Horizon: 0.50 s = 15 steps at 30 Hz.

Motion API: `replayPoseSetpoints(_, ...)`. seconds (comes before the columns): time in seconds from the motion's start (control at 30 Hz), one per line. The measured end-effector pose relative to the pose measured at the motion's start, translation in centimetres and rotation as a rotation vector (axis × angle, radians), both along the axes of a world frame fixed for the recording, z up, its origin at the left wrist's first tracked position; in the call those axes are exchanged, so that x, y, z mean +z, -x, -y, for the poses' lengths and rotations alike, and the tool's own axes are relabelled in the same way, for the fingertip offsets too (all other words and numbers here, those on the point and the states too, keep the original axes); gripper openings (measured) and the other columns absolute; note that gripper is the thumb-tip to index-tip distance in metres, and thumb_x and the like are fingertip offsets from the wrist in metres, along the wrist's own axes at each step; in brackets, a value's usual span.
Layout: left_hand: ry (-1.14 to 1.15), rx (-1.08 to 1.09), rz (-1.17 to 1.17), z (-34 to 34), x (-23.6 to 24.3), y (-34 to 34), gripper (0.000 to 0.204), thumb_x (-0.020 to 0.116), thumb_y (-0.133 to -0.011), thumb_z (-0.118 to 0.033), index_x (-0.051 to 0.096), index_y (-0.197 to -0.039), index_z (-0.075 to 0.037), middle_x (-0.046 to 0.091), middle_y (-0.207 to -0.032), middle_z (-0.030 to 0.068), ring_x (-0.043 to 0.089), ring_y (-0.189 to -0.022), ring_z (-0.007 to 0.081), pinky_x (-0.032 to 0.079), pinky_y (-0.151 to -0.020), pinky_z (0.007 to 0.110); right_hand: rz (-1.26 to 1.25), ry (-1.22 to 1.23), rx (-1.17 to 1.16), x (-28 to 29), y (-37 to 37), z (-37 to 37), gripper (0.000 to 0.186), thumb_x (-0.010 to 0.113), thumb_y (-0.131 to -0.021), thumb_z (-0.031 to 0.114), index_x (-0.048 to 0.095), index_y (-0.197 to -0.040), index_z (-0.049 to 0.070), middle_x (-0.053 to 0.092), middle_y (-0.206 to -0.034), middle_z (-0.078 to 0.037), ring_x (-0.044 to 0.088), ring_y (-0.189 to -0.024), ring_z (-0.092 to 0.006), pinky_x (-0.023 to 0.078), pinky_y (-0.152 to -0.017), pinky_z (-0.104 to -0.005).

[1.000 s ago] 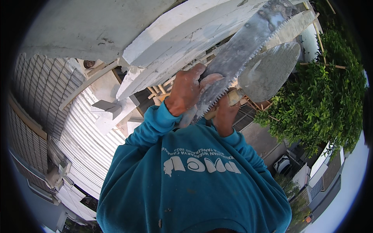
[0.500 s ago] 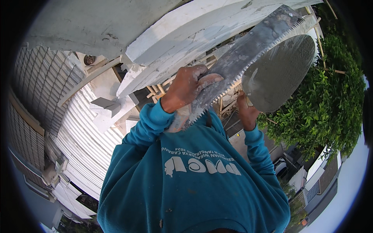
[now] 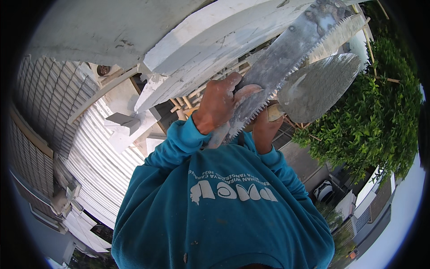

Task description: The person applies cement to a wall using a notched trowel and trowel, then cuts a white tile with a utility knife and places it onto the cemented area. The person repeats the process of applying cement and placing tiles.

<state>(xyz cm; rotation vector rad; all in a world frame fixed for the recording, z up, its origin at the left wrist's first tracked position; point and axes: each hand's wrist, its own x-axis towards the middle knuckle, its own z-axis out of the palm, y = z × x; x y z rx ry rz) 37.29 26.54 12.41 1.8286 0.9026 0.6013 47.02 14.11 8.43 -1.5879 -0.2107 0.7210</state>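
Note:
My left hand (image 3: 216,104) is closed around the handle of a wide hand saw (image 3: 286,49), whose toothed blade slants up to the upper right, grey and dusty. Just behind the saw's lower part, my right hand (image 3: 265,129) grips the trowel's handle, partly hidden by the blade. The trowel's oval metal blade (image 3: 319,85), coated with wet grey mortar, sticks out to the right of the saw. Above my left hand runs a thick white block ledge (image 3: 188,47) with a chipped end, beside a grey plastered surface (image 3: 103,31).
Far below at the left are a white corrugated roof (image 3: 94,175), grey roofing under wire mesh (image 3: 47,107) and a white angled piece (image 3: 125,127). Bamboo poles (image 3: 186,104) show under the ledge. A leafy tree (image 3: 367,125) stands at the right above a dark paved area with a vehicle (image 3: 323,190).
The trowel swung out rightward and back slightly toward the saw, with my right hand following. The saw in my left hand shifted a little, its tip now higher than half a second ago.

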Motion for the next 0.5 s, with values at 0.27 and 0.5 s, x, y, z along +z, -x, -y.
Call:
replayPoseSetpoints(0.27, -0.002, -0.001, 0.009, 0.0, -0.3, -0.2, 0.029, 0.076, -0.083, -0.026, 0.067, -0.085, 0.002, 0.058, -0.068, 0.0196, 0.047, -0.053, 0.0284, 0.046, -0.056, 0.036, -0.125, -0.096, -0.059, -1.2, 1.1, -0.4, 0.024, 0.059, -0.092, 0.002, 0.053, -0.114, -0.002, 0.063, -0.095, -0.007, 0.062, -0.075, -0.0135, 0.051, -0.062, -0.0281)
replayPoseSetpoints(0.5, -0.034, -0.117, 0.058, -1.4, -2.2, 0.8, 0.031, 0.071, -0.086, -0.030, 0.069, -0.088, 0.001, 0.059, -0.069, 0.0175, 0.050, -0.057, 0.0296, 0.044, -0.059, 0.036, 0.415, 0.024, 0.169, -3.8, -5.5, 2.6, 0.017, 0.063, -0.092, 0.005, 0.056, -0.106, -0.001, 0.060, -0.082, -0.007, 0.056, -0.071, -0.0136, 0.045, -0.060, -0.0287)
